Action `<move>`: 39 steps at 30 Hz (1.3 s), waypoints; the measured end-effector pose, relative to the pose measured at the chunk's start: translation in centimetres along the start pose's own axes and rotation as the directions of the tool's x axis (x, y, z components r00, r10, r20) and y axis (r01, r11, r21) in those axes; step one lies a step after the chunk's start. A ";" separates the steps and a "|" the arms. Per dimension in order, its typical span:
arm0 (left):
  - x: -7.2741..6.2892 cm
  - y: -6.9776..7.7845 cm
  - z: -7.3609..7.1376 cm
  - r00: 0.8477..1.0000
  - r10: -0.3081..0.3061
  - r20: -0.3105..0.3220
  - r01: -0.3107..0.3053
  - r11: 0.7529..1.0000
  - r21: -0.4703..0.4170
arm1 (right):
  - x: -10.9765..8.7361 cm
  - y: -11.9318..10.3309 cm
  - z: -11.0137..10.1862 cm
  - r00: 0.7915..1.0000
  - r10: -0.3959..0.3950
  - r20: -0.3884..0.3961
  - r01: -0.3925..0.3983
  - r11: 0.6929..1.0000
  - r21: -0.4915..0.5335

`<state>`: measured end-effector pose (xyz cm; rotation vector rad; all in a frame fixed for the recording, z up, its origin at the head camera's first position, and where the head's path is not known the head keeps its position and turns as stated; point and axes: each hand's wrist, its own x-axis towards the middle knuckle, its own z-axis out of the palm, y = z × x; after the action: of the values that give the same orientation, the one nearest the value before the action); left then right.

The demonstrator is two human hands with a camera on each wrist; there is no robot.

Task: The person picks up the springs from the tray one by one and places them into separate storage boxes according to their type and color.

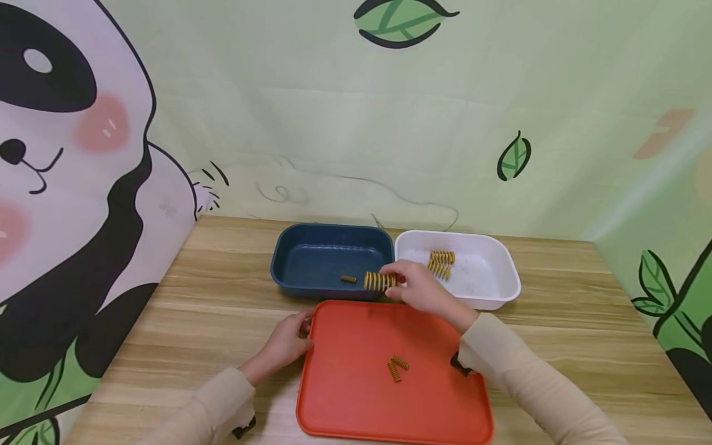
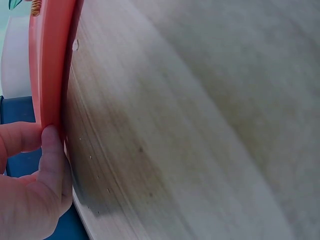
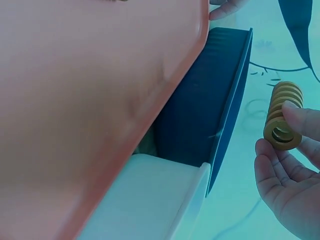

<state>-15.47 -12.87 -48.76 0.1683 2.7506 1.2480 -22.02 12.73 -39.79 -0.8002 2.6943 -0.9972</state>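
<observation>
Two small springs (image 1: 394, 371) lie near the middle of the red tray (image 1: 356, 364), whose left rim the left hand (image 1: 283, 340) pinches near the far corner. Wooden table (image 1: 584, 321) flanks the tray. Past the tray's far edge in the head view, the right hand (image 1: 419, 287) grasps the large spring (image 1: 379, 282) at its fingertips; only the right wrist view shows its hollow end. Behind the tray, the blue bin (image 1: 303, 266), left, holds one small spring (image 1: 348, 279); the white bin (image 1: 478, 272), right, two springs (image 1: 442, 256).
</observation>
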 end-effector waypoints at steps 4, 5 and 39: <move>0.0 0.0 0.0 1.000 0.012 -0.007 -0.012 1.000 0.002 | -0.1 0.3 -0.4 1.000 -0.024 -0.017 0.024 1.000 0.000; 0.0 0.0 0.0 1.000 0.013 -0.009 -0.013 1.000 0.003 | -0.1 0.4 -0.4 0.999 -0.026 -0.022 0.026 1.000 0.000; -0.1 0.3 -0.1 1.000 0.009 -0.005 -0.009 1.000 0.016 | -0.6 3.0 -1.8 0.985 -0.074 -0.159 0.070 0.997 -0.029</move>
<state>-15.36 -12.79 -48.50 0.1802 2.7676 1.2303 -23.39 15.97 -40.32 -0.8625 2.8343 -1.0921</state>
